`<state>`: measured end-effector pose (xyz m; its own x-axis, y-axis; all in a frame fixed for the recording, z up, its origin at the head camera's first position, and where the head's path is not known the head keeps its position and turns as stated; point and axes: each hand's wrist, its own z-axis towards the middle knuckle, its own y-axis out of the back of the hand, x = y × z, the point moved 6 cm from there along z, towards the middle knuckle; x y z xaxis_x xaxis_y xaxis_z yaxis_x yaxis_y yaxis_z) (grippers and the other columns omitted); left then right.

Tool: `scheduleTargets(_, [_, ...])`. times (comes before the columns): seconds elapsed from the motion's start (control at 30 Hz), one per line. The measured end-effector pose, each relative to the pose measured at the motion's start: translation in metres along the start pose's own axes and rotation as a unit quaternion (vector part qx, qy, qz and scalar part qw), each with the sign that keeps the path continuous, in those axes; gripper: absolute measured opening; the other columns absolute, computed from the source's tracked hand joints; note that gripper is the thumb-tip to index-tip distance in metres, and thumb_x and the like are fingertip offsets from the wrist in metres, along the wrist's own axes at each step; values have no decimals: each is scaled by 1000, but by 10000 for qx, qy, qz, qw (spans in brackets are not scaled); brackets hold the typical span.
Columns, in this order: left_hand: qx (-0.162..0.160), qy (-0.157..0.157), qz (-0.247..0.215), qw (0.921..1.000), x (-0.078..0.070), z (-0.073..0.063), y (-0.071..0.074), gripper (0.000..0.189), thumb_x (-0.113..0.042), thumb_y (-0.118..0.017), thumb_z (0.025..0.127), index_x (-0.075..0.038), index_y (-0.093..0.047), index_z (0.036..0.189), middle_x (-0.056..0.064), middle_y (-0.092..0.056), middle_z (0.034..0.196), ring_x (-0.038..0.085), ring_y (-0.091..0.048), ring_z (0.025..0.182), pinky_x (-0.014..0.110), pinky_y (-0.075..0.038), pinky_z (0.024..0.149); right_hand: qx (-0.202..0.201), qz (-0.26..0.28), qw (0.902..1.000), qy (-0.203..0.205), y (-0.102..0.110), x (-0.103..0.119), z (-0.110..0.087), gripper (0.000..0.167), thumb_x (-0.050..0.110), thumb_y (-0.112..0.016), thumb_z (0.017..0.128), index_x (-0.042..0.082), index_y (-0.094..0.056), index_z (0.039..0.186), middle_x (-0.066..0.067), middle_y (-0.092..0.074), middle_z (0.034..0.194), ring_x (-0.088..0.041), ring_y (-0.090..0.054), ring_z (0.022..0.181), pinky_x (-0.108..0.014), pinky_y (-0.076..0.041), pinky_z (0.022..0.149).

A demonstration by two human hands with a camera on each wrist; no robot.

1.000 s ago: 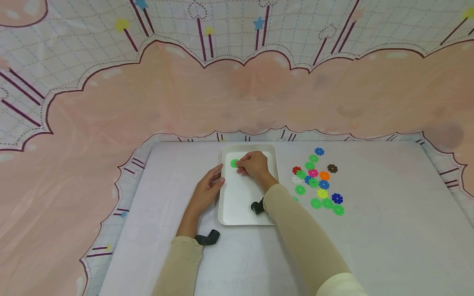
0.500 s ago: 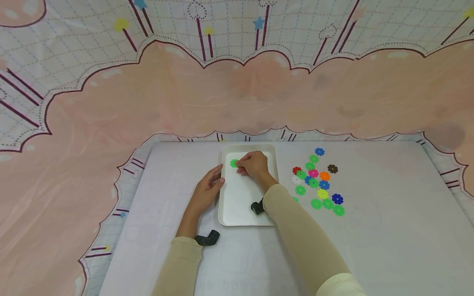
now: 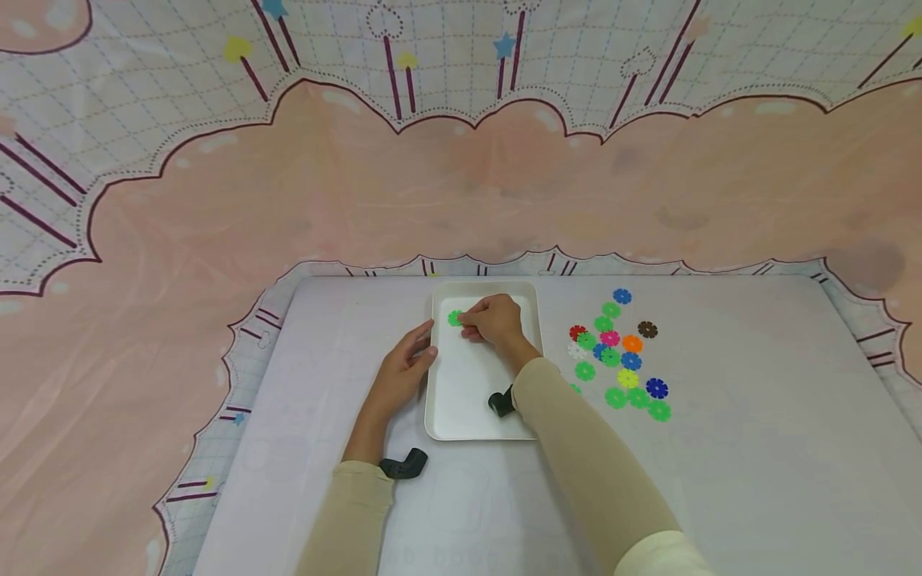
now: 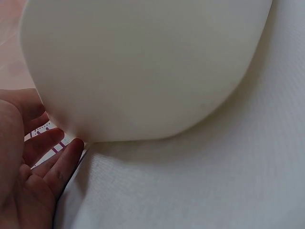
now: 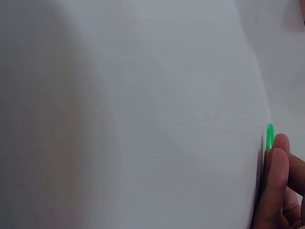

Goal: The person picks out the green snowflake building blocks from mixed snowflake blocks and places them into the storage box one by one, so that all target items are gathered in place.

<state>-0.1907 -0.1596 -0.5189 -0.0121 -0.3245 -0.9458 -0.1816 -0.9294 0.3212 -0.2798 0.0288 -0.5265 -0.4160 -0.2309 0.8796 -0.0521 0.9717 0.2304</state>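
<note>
In the head view a white tray (image 3: 481, 392) lies on the table. My right hand (image 3: 497, 318) is over its far half and pinches a green notched plastic disc (image 3: 454, 318) between thumb and fingers. A slim strip of that disc (image 5: 270, 136) shows past the fingertips in the right wrist view; the fingers hide the rest. My left hand (image 3: 403, 368) rests at the tray's left side, fingers loosely bent. Its fingertips touch the tray's edge (image 4: 119, 138) in the left wrist view, without curling round it.
Right of the tray lie several loose notched discs: green ones (image 3: 638, 398), a yellow one (image 3: 628, 378), an orange one (image 3: 632, 343), a brown one (image 3: 647, 330), and blue, red, pink and white ones. A patterned cloth (image 3: 461, 192) hangs behind the table.
</note>
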Motion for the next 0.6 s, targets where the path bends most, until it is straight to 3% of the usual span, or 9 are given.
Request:
scheduleTargets(0.4, [-10,0,32,10000,0,0,1,53,-31,-61,104,-25,-45,154,16,-54,151,35,-60,132,51,-54,104,46,-21,10000,33,1,4,-6,19,11,-86,83,0,-72,89,-11,-74,70,-12,-68,51,-24,-59,53])
scheduleTargets(0.6, [15,35,-11,10000,0,0,0,53,-30,-60,104,-24,-45,155,16,-53,151,36,-61,130,52,-54,103,278,-7,9996,-1,4,5,-8,19,12,-85,84,0,-72,91,-11,-74,69,-12,-70,54,-23,-60,56])
